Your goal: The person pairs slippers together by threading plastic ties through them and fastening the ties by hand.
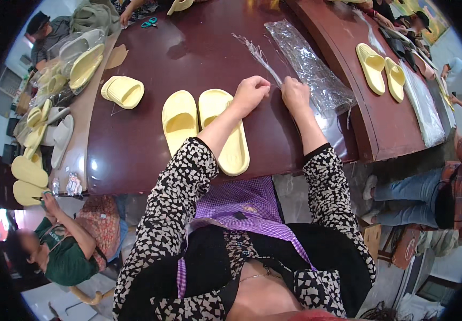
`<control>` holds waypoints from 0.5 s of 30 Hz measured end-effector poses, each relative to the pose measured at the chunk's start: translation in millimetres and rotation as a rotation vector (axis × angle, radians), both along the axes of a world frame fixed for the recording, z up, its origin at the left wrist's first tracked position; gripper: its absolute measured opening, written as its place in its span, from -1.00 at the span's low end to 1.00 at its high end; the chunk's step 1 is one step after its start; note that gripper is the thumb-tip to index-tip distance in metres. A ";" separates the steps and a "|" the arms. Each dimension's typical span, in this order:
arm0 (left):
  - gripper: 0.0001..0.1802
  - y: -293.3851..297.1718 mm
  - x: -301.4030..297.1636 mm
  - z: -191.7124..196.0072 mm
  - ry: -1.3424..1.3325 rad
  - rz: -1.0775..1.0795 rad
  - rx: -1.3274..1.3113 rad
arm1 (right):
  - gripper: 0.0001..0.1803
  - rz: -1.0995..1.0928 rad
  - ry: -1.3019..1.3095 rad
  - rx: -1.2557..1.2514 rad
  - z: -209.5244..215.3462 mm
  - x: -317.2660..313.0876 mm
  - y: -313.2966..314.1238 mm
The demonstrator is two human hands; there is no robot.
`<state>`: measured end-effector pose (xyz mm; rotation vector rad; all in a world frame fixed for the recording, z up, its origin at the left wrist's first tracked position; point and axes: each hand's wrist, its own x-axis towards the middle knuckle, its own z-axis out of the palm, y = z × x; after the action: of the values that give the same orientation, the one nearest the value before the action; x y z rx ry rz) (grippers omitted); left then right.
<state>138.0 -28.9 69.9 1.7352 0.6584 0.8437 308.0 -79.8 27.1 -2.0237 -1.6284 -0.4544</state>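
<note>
Clear plastic bag pinched shut in both grips, left hand and right hand; just left, yellow slipper pair lies unbagged on the surface.

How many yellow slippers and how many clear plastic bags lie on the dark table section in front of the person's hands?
Yellow slippers side by side: 2
Yellow slippers stacked as a pair: 2
Clear plastic bags: 1
Total: 5
</note>
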 end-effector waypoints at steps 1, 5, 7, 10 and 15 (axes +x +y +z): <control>-0.94 -2.0 -0.6 3.6 -0.080 -0.043 -0.296 | -0.80 -0.033 -0.010 -0.017 -1.4 0.6 1.8; -0.93 -0.1 -15.0 21.1 -0.361 -0.023 -0.601 | -0.80 -0.123 -0.023 -0.053 -7.3 7.5 5.0; -0.93 9.0 -29.5 28.6 -0.419 0.041 -0.622 | -0.80 -0.170 -0.011 -0.053 -9.6 11.5 3.4; -0.92 34.4 -61.1 34.8 -0.517 0.198 -0.626 | -0.86 -0.196 -0.011 -0.076 -10.9 16.2 3.7; -0.91 59.7 -113.3 44.9 -0.590 0.386 -0.589 | -0.82 -0.198 -0.029 0.011 -19.7 28.8 4.4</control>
<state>24.7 30.8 114.8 0.7814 0.7445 1.2123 336.8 -75.3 7.4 -2.1897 -1.4445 -0.5638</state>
